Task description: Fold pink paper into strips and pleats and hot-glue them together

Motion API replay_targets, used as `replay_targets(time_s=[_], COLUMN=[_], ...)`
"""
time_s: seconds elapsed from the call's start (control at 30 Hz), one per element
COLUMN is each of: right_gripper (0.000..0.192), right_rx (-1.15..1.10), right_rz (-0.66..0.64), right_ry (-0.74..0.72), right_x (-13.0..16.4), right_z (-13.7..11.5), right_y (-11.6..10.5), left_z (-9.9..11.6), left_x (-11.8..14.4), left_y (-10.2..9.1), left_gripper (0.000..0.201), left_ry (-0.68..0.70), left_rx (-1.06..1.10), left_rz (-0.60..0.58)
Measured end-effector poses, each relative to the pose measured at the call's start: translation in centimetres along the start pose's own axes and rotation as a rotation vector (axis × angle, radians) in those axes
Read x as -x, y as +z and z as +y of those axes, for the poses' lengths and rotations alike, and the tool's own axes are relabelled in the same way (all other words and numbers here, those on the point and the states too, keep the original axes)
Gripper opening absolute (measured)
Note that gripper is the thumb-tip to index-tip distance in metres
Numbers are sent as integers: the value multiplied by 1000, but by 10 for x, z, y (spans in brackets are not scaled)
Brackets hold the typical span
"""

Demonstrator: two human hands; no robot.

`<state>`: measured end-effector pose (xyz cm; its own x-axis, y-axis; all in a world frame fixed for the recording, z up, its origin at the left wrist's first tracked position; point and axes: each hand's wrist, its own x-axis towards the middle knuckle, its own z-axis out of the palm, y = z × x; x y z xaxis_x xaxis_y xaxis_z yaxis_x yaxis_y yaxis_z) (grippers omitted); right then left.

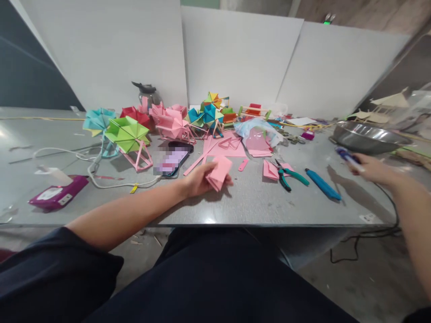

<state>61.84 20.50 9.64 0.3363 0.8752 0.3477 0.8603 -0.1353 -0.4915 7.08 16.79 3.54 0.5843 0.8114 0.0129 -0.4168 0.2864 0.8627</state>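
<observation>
Paper (219, 176) (folded), left hand (198, 180), tilted upright

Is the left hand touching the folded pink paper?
Touching. The head view shows the left hand gripping the folded pink paper, its fingers wrapped around one edge.

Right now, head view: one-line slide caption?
Left hand holds folded pink paper; right hand grips a blurred blue tool.
</observation>
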Motion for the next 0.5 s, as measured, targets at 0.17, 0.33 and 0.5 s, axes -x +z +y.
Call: replay_targets(time_s=[0.17, 0.33, 0.5], right_gripper=[15, 12, 52], right_rx=[-822, -1074, -1148], right_rz=[-102, -399, -802], right_ry=[105, -163, -497], right_x=[11, 45, 89], right_z=[-71, -170, -235], right_y=[-22, 10, 84], left_z=[13, 16, 10], left_x=[-7, 2, 1], left_y=[-8, -3, -2], left_gripper=[35, 39, 41], left_ry=[321, 226, 153], left_rx=[41, 23, 27], left_rz=[287, 225, 255])
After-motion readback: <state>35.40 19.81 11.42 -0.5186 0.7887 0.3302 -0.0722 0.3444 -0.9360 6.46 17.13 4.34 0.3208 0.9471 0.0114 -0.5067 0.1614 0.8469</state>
